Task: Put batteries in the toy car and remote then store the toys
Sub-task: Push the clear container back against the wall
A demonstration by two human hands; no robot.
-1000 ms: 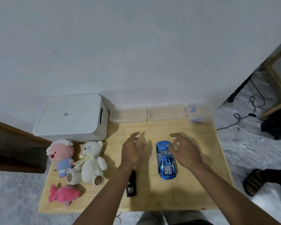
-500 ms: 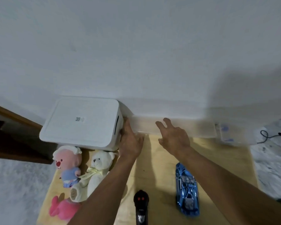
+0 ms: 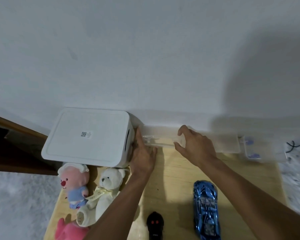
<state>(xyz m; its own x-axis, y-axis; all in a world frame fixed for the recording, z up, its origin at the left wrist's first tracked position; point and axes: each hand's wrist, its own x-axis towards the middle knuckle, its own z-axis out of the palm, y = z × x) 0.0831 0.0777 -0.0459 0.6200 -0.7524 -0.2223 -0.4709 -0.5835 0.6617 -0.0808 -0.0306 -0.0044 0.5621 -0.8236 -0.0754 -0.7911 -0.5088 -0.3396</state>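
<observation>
A shiny blue toy car [image 3: 206, 209] lies near the table's front right. The black remote [image 3: 155, 226] with two red buttons lies to its left at the bottom edge. My left hand [image 3: 143, 155] and my right hand [image 3: 195, 146] grip the two ends of a clear plastic box [image 3: 160, 138] at the back of the table by the wall. A second clear box [image 3: 227, 144] sits to its right, and a further clear box [image 3: 256, 148] with blue marks beyond that. What lies inside them is too blurred to tell.
A large white lidded storage bin [image 3: 88, 136] stands at the back left, touching my left hand. A pink plush [image 3: 74, 183], a white teddy bear [image 3: 102, 193] and a pink plush toy [image 3: 69, 231] lie at the front left of the wooden table [image 3: 173, 179]. A cable [image 3: 296, 146] lies on the floor at right.
Both hands left the car and remote area, reached to the back of the table and closed on the clear box. The view tilted up toward the wall.
</observation>
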